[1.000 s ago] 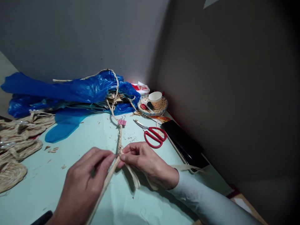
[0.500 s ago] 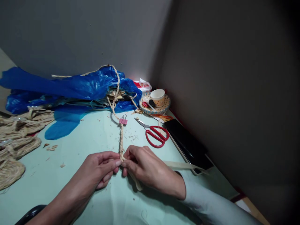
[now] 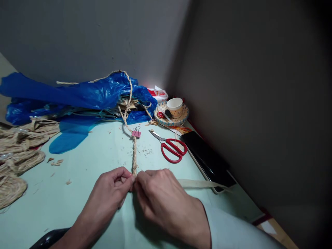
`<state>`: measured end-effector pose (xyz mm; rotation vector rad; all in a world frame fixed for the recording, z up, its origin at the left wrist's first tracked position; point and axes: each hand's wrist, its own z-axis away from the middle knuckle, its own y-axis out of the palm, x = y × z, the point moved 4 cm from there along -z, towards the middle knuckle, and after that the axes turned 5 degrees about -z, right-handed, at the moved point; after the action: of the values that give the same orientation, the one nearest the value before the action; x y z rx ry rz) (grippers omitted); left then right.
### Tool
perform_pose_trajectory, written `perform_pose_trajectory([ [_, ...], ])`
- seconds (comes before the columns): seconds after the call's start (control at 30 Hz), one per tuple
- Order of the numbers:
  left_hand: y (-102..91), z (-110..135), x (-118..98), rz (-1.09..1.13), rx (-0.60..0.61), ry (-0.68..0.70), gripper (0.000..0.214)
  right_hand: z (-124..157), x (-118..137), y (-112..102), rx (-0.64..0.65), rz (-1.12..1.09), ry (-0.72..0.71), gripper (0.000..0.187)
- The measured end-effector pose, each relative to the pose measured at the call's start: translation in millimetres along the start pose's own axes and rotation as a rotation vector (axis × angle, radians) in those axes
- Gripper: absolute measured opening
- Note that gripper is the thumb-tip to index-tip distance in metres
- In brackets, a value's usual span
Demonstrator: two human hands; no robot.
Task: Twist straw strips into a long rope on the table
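A pale braided cord (image 3: 134, 155) runs toward me from a pink binder clip (image 3: 136, 134), which grips it on the table. At its near end my left hand (image 3: 111, 188) pinches the braid between thumb and fingertips. My right hand (image 3: 166, 200) is closed right beside it, its fingers curled at the same spot; its fingertips are partly hidden. A flat pale strip (image 3: 197, 183) emerges from behind the right hand and lies across to the right. Beyond the clip, more finished braid (image 3: 129, 90) climbs over a blue plastic bag (image 3: 103, 91).
Red-handled scissors (image 3: 172, 150) lie right of the braid, near a dark tablet-like device (image 3: 207, 159). Behind them a woven tray (image 3: 183, 119) holds a paper cup (image 3: 174, 106). Coiled woven fibre pieces (image 3: 23, 162) lie at left. A black object (image 3: 52, 238) sits at the lower left.
My right hand has turned over and come nearer, its back now facing up. The left fingers have curled in more tightly. The loose strand end that hung below the hands is now out of sight.
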<state>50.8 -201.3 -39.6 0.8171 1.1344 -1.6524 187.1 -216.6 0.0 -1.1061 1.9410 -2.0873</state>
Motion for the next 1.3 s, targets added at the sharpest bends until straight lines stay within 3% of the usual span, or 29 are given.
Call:
perform_pose_trajectory([
  [0.1,1.2,1,1,0.020,0.033,0.000,0.021,6,10,11,0.073,0.027,0.029,0.011],
  [0.17,0.2,3,5,0.098,0.045,-0.034,0.018,9,16,17,0.086,0.087,0.020,0.018],
  [0.33,-2.3,9,13,0.299,0.011,-0.183,0.026,10,25,30,-0.075,0.315,-0.192,0.029],
  [0.43,-2.9,11,13,0.328,0.001,-0.202,0.031,11,23,36,-0.118,0.315,-0.257,0.031],
  [0.53,-6.0,10,12,0.305,-0.007,-0.189,0.030,11,20,28,-0.060,0.153,-0.268,0.022],
  [0.63,-9.1,10,12,0.267,0.032,-0.170,0.031,8,14,1,0.022,-0.167,-0.253,0.015],
  [0.7,-9.9,11,13,0.278,0.055,-0.184,0.031,2,0,-21,-0.099,-0.305,-0.067,0.024],
  [0.77,-9.7,12,13,0.318,0.058,-0.195,0.030,-4,-13,-32,-0.215,-0.398,0.033,0.021],
  [0.9,-6.1,11,12,0.369,0.075,-0.143,0.026,-17,-23,-4,0.082,-0.698,0.065,0.022],
  [0.97,-5.5,10,12,0.334,0.069,-0.085,0.021,-21,-25,10,0.150,-0.803,0.089,0.025],
  [1.13,-9.7,14,-1,0.025,-0.077,0.196,0.009,-24,-26,20,0.024,-0.780,0.095,0.025],
  [1.3,-12.9,22,-4,-0.136,-0.207,0.257,0.014,-22,-28,23,-0.055,-0.827,0.105,0.028],
])
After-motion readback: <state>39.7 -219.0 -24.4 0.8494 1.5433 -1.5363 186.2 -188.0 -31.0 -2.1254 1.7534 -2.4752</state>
